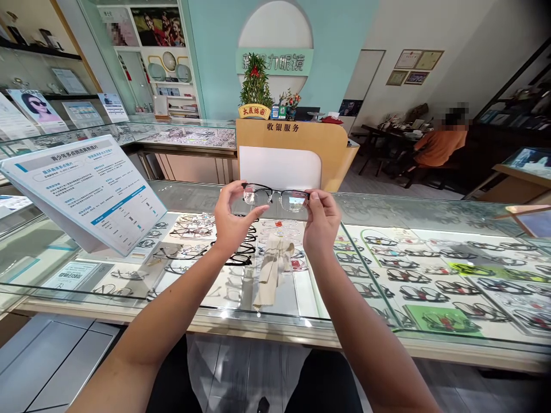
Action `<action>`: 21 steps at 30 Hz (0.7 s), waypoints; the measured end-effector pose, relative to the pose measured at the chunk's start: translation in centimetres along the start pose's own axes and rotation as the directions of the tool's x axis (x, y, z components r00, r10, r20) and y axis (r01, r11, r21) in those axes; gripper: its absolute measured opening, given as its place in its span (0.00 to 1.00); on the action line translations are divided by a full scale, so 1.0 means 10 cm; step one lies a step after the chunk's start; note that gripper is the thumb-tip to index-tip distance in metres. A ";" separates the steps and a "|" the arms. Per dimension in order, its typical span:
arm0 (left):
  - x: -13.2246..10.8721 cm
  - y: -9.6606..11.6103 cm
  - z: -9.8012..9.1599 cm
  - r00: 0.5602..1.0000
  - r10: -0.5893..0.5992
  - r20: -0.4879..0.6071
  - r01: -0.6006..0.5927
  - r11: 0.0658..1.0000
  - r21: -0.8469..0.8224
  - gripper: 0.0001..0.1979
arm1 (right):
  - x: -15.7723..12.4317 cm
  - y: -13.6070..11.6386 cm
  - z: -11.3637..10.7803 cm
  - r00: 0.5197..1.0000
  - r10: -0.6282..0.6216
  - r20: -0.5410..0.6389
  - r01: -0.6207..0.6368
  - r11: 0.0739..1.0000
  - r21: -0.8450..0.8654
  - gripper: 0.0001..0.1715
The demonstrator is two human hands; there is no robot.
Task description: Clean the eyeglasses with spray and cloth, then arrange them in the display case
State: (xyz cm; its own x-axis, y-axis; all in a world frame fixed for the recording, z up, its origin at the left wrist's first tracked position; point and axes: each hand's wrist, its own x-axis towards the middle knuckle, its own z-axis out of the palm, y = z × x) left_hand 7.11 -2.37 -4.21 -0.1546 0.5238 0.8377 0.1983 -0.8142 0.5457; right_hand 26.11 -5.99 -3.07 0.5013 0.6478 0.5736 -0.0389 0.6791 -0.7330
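A pair of eyeglasses [275, 195] with a dark upper frame and clear lenses is held up above the glass display case [215, 314]. My left hand [231, 218] grips its left side, the thumb stretched out below the left lens. On the other side, my right hand [322, 221] pinches the right corner of the frame between thumb and fingers. Below the hands, a beige cleaning cloth [270, 267] lies crumpled on the glass top. Many more spectacle frames [241, 252] are laid out in rows inside the case.
A folded printed sign [99, 189] stands on the case at the left. Farther back is a wooden cashier counter [297, 137] with a potted plant [255, 83]. A person in an orange top [441, 143] sits at a table at the far right. Grey floor tiles show below the case.
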 end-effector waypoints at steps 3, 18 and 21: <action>0.03 -0.02 0.01 0.999 -0.022 0.039 0.027 0.993 -0.116 0.37 | 0.00 0.01 0.00 1.000 -0.011 0.005 0.011 1.000 -0.012 0.16; 0.08 -0.11 0.00 0.985 -0.099 0.144 0.138 0.946 -0.292 0.35 | 0.03 0.09 0.01 0.994 0.098 0.047 -0.101 0.993 0.061 0.19; 0.08 -0.09 0.00 0.985 -0.130 0.115 0.160 0.936 -0.315 0.35 | 0.03 0.08 0.01 0.991 0.127 0.046 -0.131 0.986 0.098 0.18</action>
State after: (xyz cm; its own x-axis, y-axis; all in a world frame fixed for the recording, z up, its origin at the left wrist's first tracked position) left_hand 6.84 -1.20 -4.05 -0.0668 0.6503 0.7567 -0.1437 -0.7568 0.6377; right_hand 26.13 -5.17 -3.47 0.4519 0.7442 0.4919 -0.1888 0.6187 -0.7626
